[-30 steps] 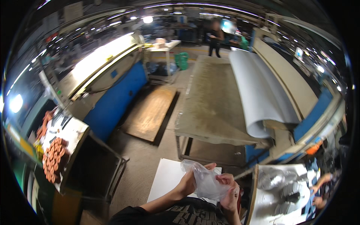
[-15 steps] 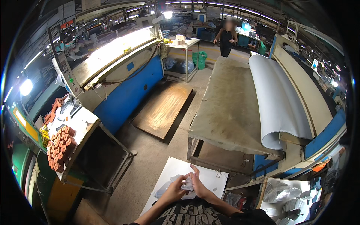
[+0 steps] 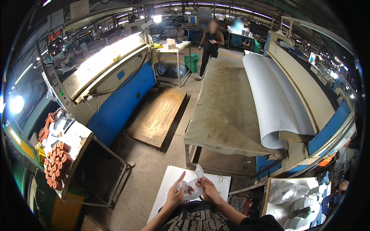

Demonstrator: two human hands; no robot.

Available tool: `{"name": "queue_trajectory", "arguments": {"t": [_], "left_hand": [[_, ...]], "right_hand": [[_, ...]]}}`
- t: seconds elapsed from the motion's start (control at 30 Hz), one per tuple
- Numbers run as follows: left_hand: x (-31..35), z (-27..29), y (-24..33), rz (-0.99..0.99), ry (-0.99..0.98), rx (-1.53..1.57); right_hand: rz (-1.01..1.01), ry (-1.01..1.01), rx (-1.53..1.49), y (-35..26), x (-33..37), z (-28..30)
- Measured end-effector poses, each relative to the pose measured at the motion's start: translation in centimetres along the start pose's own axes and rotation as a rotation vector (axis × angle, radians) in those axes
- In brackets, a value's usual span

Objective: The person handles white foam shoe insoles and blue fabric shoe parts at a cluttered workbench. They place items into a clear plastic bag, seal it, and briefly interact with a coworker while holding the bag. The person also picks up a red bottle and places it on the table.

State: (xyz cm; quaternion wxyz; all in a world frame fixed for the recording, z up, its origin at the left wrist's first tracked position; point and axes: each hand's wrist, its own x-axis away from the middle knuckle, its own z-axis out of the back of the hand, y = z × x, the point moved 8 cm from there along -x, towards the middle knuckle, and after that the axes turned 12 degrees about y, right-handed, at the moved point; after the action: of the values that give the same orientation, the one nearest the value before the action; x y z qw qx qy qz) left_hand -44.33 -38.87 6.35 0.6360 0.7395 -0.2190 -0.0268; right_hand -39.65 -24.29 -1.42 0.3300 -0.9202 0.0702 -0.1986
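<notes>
A thin clear plastic bag [image 3: 198, 184] is stretched between my two hands, low in the view in front of my body. My right hand [image 3: 210, 190] pinches its right edge, and one corner of the film stands up above those fingers. On the other side my left hand [image 3: 175, 195] grips the crumpled part of the bag, its index finger pointing upward. Beneath both hands lies a white board or table top [image 3: 169, 179]. Whether anything is inside the bag I cannot make out.
Ahead stands a long cloth-covered table [image 3: 221, 104], with a large grey-white sheet roll [image 3: 269, 100] along its right side. A side table [image 3: 79, 134] at left carries reddish-brown rolled pieces [image 3: 58, 163]. At lower right, a tray [image 3: 275, 213] holds stacked pieces. A person [image 3: 210, 44] stands beyond.
My hands have moved apart, opening out the plastic bag that was bunched between them. The view has shifted to the right, and the person at the back has come nearer the long table.
</notes>
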Motion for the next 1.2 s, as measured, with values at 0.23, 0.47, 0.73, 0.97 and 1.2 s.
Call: {"name": "queue_trajectory", "arguments": {"t": [0.23, 0.47, 0.73, 0.97, 1.2], "left_hand": [[-1.4, 1.0, -5.2, 0.023, -0.186, -0.777], [-2.2, 2.5, -9.6, -0.040, -0.221, -0.849], [-2.2, 1.8, -11.5, -0.052, -0.351, -0.633], [-3.7, 2.9, -16.5, 0.418, -0.034, 0.008], [-3.7, 1.9, -16.0, 0.270, -0.206, 0.017]], "right_hand": [[-0.137, -0.313, 1.114, 5.1, 0.9, 1.2], [-0.216, -0.141, 1.019, 9.4, -1.3, 3.0], [-0.257, 0.440, 0.436, 12.1, -1.8, 9.8], [-0.172, 0.301, 0.231, 10.5, -1.1, 8.7], [0.195, 0.185, 0.735, 6.9, -0.2, 6.1]]}}
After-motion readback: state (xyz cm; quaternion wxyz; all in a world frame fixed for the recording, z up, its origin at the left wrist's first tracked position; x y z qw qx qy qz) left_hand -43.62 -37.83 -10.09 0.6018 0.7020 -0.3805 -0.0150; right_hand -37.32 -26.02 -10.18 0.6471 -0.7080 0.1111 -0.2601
